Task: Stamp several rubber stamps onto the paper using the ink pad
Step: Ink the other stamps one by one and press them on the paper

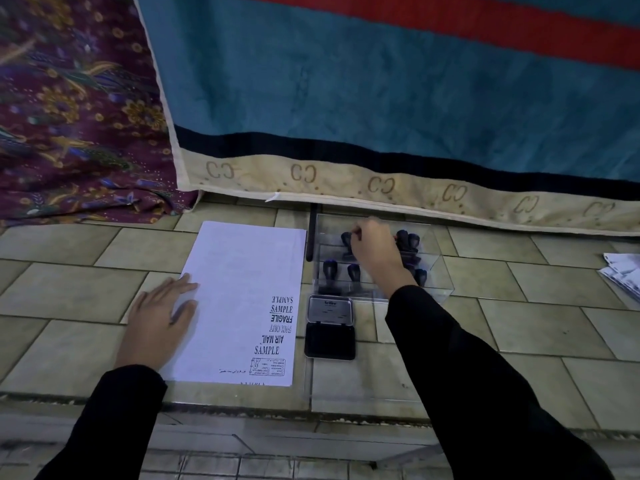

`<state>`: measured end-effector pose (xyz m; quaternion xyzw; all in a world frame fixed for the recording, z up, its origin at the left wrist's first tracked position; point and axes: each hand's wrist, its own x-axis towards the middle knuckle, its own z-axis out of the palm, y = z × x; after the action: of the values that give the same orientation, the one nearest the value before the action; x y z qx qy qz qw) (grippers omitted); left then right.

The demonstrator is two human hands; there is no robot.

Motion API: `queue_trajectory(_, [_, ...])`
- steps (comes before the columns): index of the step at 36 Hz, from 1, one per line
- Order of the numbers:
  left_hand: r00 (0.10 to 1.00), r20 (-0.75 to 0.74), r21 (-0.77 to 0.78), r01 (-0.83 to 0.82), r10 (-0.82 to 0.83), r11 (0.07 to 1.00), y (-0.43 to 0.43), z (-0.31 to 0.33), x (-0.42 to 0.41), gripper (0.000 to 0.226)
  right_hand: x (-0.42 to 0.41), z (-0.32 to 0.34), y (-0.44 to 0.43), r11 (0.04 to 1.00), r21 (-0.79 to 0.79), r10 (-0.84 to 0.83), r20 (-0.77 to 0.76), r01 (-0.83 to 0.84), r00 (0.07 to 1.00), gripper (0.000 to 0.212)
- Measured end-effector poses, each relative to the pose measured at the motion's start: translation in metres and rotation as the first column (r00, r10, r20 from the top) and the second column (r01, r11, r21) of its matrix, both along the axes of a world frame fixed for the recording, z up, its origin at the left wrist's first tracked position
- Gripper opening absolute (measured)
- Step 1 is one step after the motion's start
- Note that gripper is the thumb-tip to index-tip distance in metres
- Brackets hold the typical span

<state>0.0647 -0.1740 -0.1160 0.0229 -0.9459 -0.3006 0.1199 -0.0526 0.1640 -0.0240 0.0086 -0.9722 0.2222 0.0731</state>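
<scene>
Right hand [375, 252]: fingers pinched on the top of a rubber stamp [347, 242] in the clear tray [438, 271].
Left hand [162, 315]: flat, fingers spread, pressing the paper [242, 289].
Ink pad [330, 327]: lid open, between paper and tray.
Stamped words: near the paper's right edge.

Left hand [157, 318] lies flat, fingers spread; right hand [374, 252] reaches forward, curled.

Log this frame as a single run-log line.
left hand flat on white paper sheet | right hand reaching among dark rubber stamps in clear rack | black ink pad open
</scene>
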Motion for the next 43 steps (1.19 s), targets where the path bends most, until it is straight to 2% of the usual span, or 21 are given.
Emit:
queue_trajectory(2, [1.000, -0.002, 0.002, 0.001, -0.001, 1.000, 0.000, 0.000, 0.000, 0.042, -0.009, -0.001, -0.002, 0.999, 0.035, 0.009, -0.008, -0.009, 1.000, 0.018])
queue_trajectory(6, [1.000, -0.015, -0.002, 0.009, -0.009, 1.000, -0.001, -0.001, 0.000, 0.039, -0.026, -0.001, -0.006, 0.989, 0.148, 0.016, 0.098, -0.031, 0.995, 0.028])
queue_trajectory(8, [0.999, -0.031, -0.007, 0.009, -0.010, 1.000, -0.001, -0.002, -0.001, 0.031, -0.031, -0.001, -0.008, 0.981, 0.189, 0.013, 0.137, -0.039, 0.991, 0.028])
queue_trajectory(15, [0.999, -0.052, 0.025, 0.007, -0.006, 1.000, -0.002, -0.005, -0.002, 0.033, -0.037, -0.003, -0.011, 0.956, 0.284, 0.022, 0.174, -0.071, 0.985, 0.018])
queue_trajectory(20, [1.000, -0.028, 0.244, -0.002, 0.009, 0.970, -0.009, -0.006, -0.004, 0.042, -0.038, -0.006, -0.008, 0.954, 0.291, 0.032, 0.141, -0.072, 0.989, 0.017])
queue_trajectory(24, [1.000, 0.005, 0.501, -0.011, 0.009, 0.865, -0.010, -0.006, -0.003, 0.036, -0.038, -0.005, -0.004, 0.963, 0.255, 0.050, 0.128, -0.081, 0.991, 0.023])
queue_trajectory(29, [0.999, 0.038, 0.693, -0.032, 0.008, 0.720, -0.011, -0.001, 0.001, 0.026, -0.035, -0.007, 0.005, 0.994, 0.087, 0.063, 0.074, -0.069, 0.995, 0.018])
queue_trajectory(33, [0.997, 0.081, 0.761, -0.060, -0.002, 0.646, -0.012, 0.008, 0.008, 0.048, -0.021, -0.010, 0.010, 0.993, -0.110, 0.033, -0.052, -0.039, 0.998, 0.019])
queue_trajectory(37, [0.994, 0.106, 0.731, -0.074, -0.006, 0.679, -0.011, 0.014, 0.009, 0.051, 0.000, -0.005, 0.011, 0.925, -0.378, -0.033, -0.181, -0.039, 0.983, 0.020])
queue_trajectory(39, [0.994, 0.104, 0.719, -0.087, 0.017, 0.690, -0.007, 0.016, 0.009, 0.045, 0.011, 0.000, 0.009, 0.880, -0.471, -0.054, -0.217, -0.057, 0.975, 0.021])
queue_trajectory(43, [0.999, -0.018, 0.559, -0.016, 0.031, 0.829, 0.012, 0.022, 0.008, 0.021, 0.042, 0.008, 0.005, 0.815, -0.563, -0.003, -0.239, -0.136, 0.971, 0.027])
